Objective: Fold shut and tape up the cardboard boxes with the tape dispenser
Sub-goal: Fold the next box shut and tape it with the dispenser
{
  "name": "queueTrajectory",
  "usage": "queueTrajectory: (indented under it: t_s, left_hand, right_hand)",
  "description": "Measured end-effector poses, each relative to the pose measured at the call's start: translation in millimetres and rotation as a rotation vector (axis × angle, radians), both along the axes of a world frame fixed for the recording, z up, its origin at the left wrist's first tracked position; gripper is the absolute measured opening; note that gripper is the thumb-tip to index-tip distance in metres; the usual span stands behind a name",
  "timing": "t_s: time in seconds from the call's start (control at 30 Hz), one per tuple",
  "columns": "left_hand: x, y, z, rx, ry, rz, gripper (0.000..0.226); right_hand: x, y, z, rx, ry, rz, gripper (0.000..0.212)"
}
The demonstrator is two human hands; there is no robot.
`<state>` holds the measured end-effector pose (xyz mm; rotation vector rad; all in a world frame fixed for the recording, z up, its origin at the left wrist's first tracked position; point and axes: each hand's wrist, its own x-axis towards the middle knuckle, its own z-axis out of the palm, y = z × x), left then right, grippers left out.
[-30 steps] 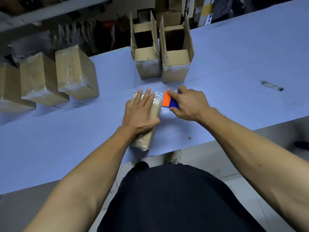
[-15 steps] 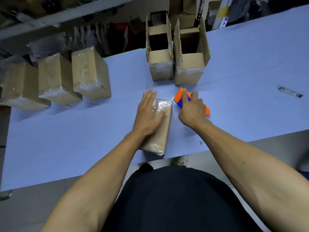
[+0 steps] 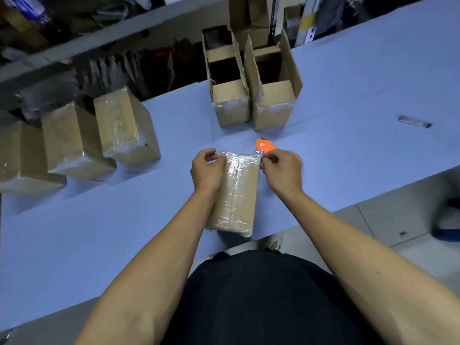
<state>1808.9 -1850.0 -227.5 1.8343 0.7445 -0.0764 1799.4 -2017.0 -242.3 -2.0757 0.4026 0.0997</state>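
Three taped boxes (image 3: 74, 143) stand far left. At the table's (image 3: 99, 232) near edge lies the current box (image 3: 236, 192): the left hand (image 3: 207, 170) curls on its left top corner, and the right hand (image 3: 282, 170) pinches beside the orange dispenser (image 3: 265, 145). Best press the tape ends flat before releasing. Two open boxes (image 3: 251, 100) wait behind.

A wide blue tabletop (image 3: 361, 78) ran across the view from 8 o'clock up to 2 o'clock, its near edge cutting diagonally above a pale tiled floor (image 3: 388, 220) at 4 o'clock. Beyond the far edge, from 10 to 12 o'clock, a grey shelf board (image 3: 104, 42) crossed dim, cluttered shelving, and a perforated metal upright (image 3: 310, 26) stood at 1 o'clock. The light was soft and even on the tabletop, much darker among the shelves.
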Motion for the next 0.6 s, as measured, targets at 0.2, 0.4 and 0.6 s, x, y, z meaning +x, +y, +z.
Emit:
queueTrajectory:
  t_s: [0.2, 0.4, 0.6]
  left_hand:
    - [1.2, 3.6, -4.3, -0.005, 0.003, -0.028, 0.012]
    - [-9.0, 15.1, -9.5, -0.113, -0.024, 0.061, 0.010]
    - [-8.5, 31.6, 3.3, -0.093, -0.149, 0.134, 0.022]
  right_hand:
    - [-1.9, 16.2, -6.0, 0.119, -0.050, -0.130, 0.034]
    - [-5.2, 39.0, 7.9, 0.086, -0.030, -0.178, 0.017]
    - [7.9, 64.5, 23.3, 0.030, -0.118, -0.084, 0.024]
